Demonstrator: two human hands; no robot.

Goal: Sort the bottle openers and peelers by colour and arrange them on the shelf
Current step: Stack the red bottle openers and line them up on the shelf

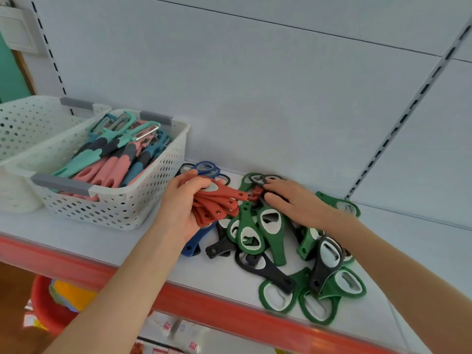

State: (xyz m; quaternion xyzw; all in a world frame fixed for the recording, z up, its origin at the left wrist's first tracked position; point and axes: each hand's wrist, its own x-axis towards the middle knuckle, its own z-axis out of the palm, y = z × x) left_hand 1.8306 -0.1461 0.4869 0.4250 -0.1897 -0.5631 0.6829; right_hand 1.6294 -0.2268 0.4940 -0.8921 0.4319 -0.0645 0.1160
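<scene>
A person's left hand [182, 209], at centre frame, closes around a fanned bundle of flat red plastic bottle openers [217, 204], handles pointing right, while the right hand [293, 200] lies spread and flat, fingers loose and gripping nothing, atop the far end of a mixed heap of green, black and blue loop-headed bottle openers [275, 241] strewn across the pale shelf board [89, 241] in the lower right of the frame. One more red opener [256, 192] pokes out of the heap just under the right fingertips, touching the bundle's tips. A few blue openers [205, 167] lie behind the left hand, towards the back wall. At left, a white perforated plastic basket [132, 200] holds mint, pink and teal peelers [115, 154], still mixed by colour; a second white basket [30, 123] stands behind it at upper left, its contents not visible. The likely trouble lies in the left grip: the bundle is already splayed, and adding another piece could let the outer ones slide free into the heap. The green openers nearest the red-trimmed shelf edge [229, 310] sit close to the lip, and a sweeping right hand might well push them over onto the shelves below. Interlocked loops in the heap could also drag neighbours along when one is lifted.
</scene>
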